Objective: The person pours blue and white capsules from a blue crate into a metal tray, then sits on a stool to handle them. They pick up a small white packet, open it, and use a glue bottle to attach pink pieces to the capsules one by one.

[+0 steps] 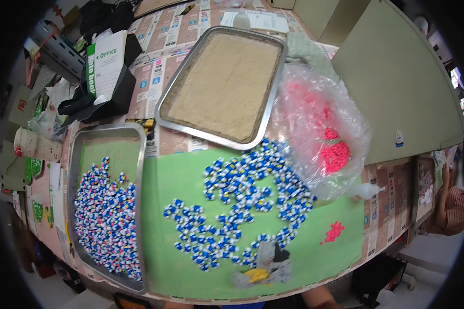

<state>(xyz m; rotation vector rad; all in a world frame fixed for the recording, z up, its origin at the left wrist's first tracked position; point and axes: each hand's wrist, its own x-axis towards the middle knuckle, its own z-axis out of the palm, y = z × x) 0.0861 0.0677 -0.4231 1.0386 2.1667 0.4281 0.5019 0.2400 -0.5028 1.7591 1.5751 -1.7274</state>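
Observation:
Neither of my hands shows; only a bit of bare skin, likely my right arm [317, 297], and a sliver at the lower left appear below the table's front edge. Nearest to them, on the green mat [175, 278], lies a crumpled grey and black item [265, 257] with yellow bits [258, 274] on it. Beyond it spread many small blue-and-white pieces [242, 190], some with yellow spots. A small pile of pink pieces [335, 231] sits at the right. More pink pieces [335, 156] fill a clear plastic bag [353, 121] behind.
A metal tray [142, 206] of blue, white and pink pieces stands at the left. A larger tray with a beige lining [227, 82] is at the back. At the right are a white squeeze bottle [366, 191] and a grey-green panel [397, 87]. A black file box [113, 103] stands far left.

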